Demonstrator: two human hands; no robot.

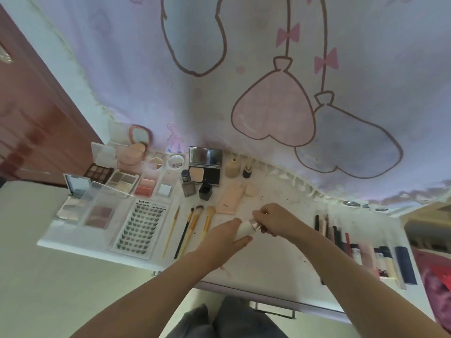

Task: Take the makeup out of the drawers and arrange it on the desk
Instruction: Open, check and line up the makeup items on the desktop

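My left hand (223, 236) grips the body of a small white bottle (244, 229) just above the middle of the white desk (268, 259). My right hand (273, 219) pinches the bottle's shiny metallic collar or cap (255, 225) from the right. Open eyeshadow palettes (97, 211), a blush palette (145, 186) and a false-lash tray (140, 225) lie at the left. Several brushes (190, 229) lie beside them. A pink tube (229, 198) rests just beyond my hands. Lipsticks and pencils (361, 247) line the right side.
An open black powder compact (206, 170), a glass foundation bottle (188, 184) and a beige bottle (232, 167) stand at the back, against a cartoon-print curtain (244, 69). A drawer handle (273, 311) shows under the desk's front edge. A brown door (31, 118) is at left.
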